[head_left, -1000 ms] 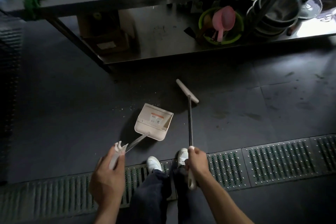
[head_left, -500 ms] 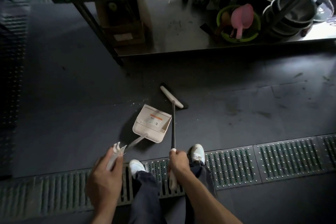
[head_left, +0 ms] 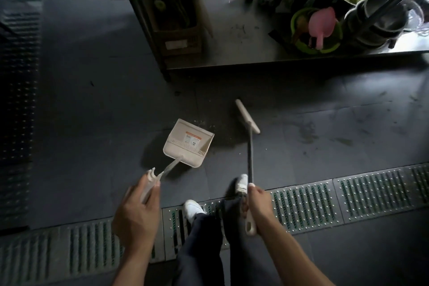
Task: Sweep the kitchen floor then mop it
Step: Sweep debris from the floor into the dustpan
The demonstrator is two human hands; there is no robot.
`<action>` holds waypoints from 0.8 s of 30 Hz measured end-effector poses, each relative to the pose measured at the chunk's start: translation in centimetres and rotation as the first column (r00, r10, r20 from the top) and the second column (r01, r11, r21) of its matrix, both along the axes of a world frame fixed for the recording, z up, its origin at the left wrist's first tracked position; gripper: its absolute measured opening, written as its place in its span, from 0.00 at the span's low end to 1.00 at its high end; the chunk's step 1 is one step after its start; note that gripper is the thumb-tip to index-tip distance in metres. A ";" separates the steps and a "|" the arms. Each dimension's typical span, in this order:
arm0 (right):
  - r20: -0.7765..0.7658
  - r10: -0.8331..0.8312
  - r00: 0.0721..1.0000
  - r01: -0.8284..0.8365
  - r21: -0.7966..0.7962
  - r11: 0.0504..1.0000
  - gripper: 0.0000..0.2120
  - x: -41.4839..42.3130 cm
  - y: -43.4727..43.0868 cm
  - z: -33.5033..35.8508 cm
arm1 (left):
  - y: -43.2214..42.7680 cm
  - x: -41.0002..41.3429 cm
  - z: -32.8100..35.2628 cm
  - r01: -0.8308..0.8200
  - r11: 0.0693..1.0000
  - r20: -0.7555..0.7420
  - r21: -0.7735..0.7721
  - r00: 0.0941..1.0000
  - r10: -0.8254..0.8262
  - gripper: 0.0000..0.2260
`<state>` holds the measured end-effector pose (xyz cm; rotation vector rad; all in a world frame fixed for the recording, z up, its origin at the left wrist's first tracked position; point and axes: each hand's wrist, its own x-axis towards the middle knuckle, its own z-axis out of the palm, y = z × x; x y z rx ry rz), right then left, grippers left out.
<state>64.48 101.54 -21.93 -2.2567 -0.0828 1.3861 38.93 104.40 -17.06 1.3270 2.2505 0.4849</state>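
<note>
Left grip (head_left: 137, 213) curled round long handle of beige plastic dustpan (head_left: 188, 144), pan resting on dark tiled floor (head_left: 92, 111). Right grip (head_left: 256, 202) wrapped round grey-handled broom w/ cream head (head_left: 250, 153), head near pan, to its right.

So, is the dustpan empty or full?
Empty, it seems: the dustpan shows a pale inside with only its label, while specks lie on the floor beyond it.

Steel shelf (head_left: 243, 39), possibly cardboard box (head_left: 178, 30), pink scoop (head_left: 322, 23) in green basin (head_left: 329, 48), stacked pots (head_left: 392, 21)
</note>
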 end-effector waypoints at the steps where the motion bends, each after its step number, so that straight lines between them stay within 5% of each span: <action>1: 0.035 -0.008 0.999 0.008 -0.009 1.000 0.15 0.3 0.1 -0.2 | 0.4 -0.5 0.2 0.002 1.000 0.001 0.003 1.000 -0.002 0.14; 10: -0.017 -0.134 0.991 0.131 -0.110 0.985 0.15 -4.9 3.2 -2.1 | 4.9 -5.7 1.2 -0.003 0.999 -0.018 0.038 1.000 0.003 0.16; 16: -0.183 -0.081 0.980 0.066 -0.086 0.994 0.15 -11.6 7.4 0.1 | 8.6 -7.6 0.1 0.080 0.996 -0.053 0.026 0.995 -0.079 0.16; 24: -0.172 -0.268 0.948 0.277 0.028 0.960 0.13 -9.8 10.8 1.2 | 16.0 -8.5 1.1 0.210 0.975 -0.031 0.080 0.978 -0.208 0.16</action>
